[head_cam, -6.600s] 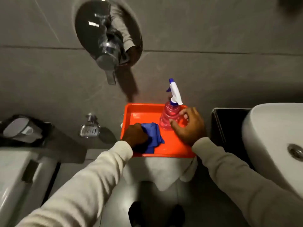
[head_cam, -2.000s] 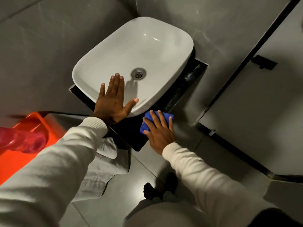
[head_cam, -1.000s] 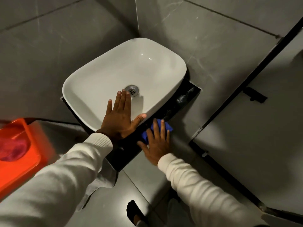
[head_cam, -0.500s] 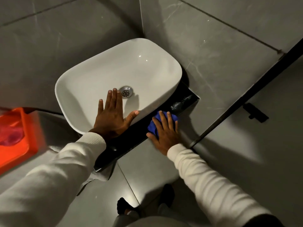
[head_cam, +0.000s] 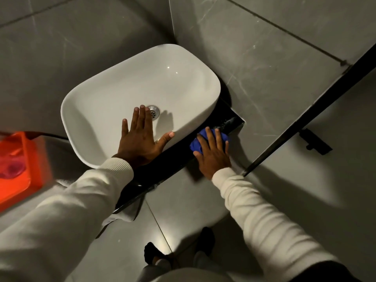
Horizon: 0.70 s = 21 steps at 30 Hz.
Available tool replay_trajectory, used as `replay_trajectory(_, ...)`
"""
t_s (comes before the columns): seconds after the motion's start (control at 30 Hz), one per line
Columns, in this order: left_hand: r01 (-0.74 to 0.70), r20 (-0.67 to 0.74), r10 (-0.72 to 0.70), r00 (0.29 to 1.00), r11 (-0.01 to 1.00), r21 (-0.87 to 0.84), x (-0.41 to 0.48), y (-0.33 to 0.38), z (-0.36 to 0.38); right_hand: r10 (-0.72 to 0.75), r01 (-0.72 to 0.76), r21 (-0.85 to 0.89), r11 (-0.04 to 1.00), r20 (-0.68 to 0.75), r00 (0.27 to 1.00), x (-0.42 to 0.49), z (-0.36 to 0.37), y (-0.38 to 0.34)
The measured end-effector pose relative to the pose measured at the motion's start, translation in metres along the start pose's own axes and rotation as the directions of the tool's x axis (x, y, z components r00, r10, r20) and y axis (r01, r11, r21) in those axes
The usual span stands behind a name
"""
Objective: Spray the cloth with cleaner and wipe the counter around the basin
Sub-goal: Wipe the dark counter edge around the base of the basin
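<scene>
1. head view looks down on grey wall tiles and floor, and the big white basin [head_cam: 140, 92] sits in the corner on a narrow black counter [head_cam: 162, 169], drain showing dry at the bottom.
2. next down in size, the orange tray [head_cam: 24, 171] at the left edge, blurred, with something pink in it that may be the cleaner bottle; i cannot tell for sure.
3. left hand [head_cam: 140, 143] is spread wide and flat on the near rim of the basin, fingers reaching over the bowl, holding nothing, just bracing.
4. right hand [head_cam: 213, 153] lies flat with fingers a little apart, pressing the blue cloth [head_cam: 205, 140] onto the counter's front strip, close to its right corner.
5. a wet smear [head_cam: 228, 122] glints on the black just beyond the cloth, right at the corner.
6. my read on progress: with the cloth down on the counter, the spraying looks done and wiping is in hand. the front strip's right end is being covered; the corner past the cloth, the strip beside the basin's right side and the dark part under the left sleeve look like what's left.
</scene>
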<state>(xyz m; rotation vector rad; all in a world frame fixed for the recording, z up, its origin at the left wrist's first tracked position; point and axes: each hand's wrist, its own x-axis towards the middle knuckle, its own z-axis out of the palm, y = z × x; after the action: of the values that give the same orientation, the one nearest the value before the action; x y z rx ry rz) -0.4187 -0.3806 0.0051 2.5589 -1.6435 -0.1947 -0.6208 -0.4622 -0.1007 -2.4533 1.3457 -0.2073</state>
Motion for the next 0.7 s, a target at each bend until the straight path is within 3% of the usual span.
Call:
replay_trajectory(0.1,-0.01,0.006,0.01,1.0,1.0,0.002,-0.001,-0.001,0.0,0.037,-0.037,0.03,0.999,-0.007,0.999,-0.015,0.009,-0.028)
replay_trajectory(0.33,0.007,-0.006,-0.007,1.0,1.0,-0.01,0.008,0.014,0.001,-0.185,0.185,-0.033,0.982,0.015,0.983,-0.007,-0.001,0.0)
replay_trajectory(0.7,-0.015,-0.024,0.014,1.0,0.999,-0.031,0.01,0.016,0.0,0.092,-0.088,0.048,0.995,-0.088,0.992,0.032,-0.013,0.003)
